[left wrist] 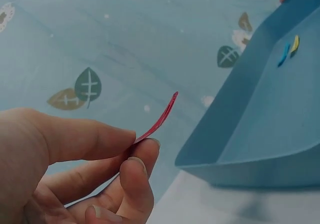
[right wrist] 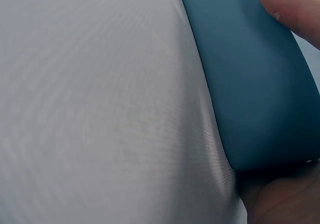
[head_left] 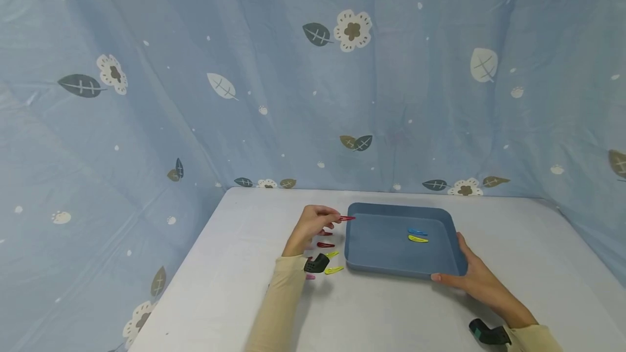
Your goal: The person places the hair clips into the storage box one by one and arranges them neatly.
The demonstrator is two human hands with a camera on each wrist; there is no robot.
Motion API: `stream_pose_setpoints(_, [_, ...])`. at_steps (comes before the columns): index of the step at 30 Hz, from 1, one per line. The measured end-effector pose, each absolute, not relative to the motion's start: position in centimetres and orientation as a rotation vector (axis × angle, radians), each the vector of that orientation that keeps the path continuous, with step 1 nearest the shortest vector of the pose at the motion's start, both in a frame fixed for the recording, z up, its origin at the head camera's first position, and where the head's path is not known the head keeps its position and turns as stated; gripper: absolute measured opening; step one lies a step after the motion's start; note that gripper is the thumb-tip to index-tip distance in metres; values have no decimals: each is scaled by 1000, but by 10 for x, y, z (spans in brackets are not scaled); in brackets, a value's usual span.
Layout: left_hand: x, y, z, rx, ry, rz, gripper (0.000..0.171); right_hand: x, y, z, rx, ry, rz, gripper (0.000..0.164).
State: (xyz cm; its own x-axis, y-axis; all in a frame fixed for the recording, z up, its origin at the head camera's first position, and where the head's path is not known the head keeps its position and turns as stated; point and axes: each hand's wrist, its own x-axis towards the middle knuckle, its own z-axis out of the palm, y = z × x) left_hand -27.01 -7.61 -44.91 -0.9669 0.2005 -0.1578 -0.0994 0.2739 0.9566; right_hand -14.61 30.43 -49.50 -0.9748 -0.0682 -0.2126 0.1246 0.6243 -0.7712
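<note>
My left hand [head_left: 313,226] pinches a red snap hair clip [head_left: 347,218] between thumb and fingertips, just over the left rim of a blue-grey tray [head_left: 381,249]. In the left wrist view the red clip's slim, curved body [left wrist: 164,118] sticks out beyond the fingertips. A blue hair clip [head_left: 418,232] and a yellow hair clip [head_left: 418,239] lie inside the tray, right of its middle. My right hand [head_left: 476,278] grips the tray's near right corner, thumb at the front wall and fingers along the right side. The right wrist view shows its thumb [right wrist: 295,9] against the tray wall.
Left of the tray, several clips lie on the white table [head_left: 235,249]: red ones [head_left: 325,245], yellow ones [head_left: 334,270] and a pink one [head_left: 310,277]. My left forearm and wrist camera [head_left: 317,263] partly cover them. A patterned blue curtain [head_left: 293,96] hangs behind the table.
</note>
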Motion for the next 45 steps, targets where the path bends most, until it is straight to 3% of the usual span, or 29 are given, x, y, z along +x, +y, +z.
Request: stream_pose_setpoints(45, [-245,-10,-440,292,1995,1868,18,-145,303,-496,12,2637,-1324,133])
